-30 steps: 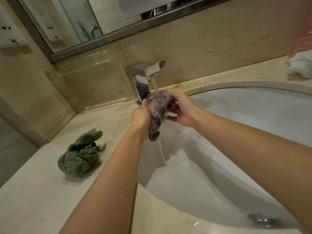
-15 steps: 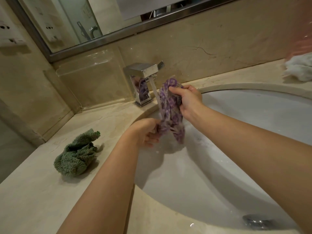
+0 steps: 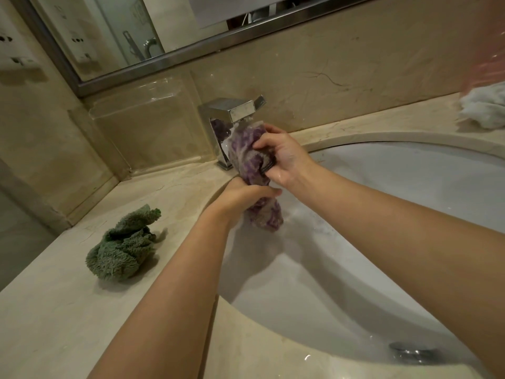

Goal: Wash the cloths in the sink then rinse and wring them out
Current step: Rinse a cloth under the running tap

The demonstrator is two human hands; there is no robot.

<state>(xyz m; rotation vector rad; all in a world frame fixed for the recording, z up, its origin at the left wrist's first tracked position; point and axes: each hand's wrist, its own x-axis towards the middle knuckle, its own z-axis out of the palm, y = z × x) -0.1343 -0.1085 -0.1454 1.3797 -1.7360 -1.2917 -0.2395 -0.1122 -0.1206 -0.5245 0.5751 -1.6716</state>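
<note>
A purple patterned cloth hangs bunched under the square chrome tap, over the white sink. My right hand grips its upper part just below the spout. My left hand is wrapped round its middle, and the lower end dangles below that fist into the basin. A crumpled green cloth lies on the beige counter left of the sink. A white cloth sits on the counter at the far right edge.
The sink drain is at the lower right of the basin. A mirror with a metal frame runs along the marble wall behind the tap. Wall sockets are on the left wall.
The purple cloth went from held across between both hands to hanging upright. My right hand rose to the spout. My left hand dropped, then closed round the cloth's middle.
</note>
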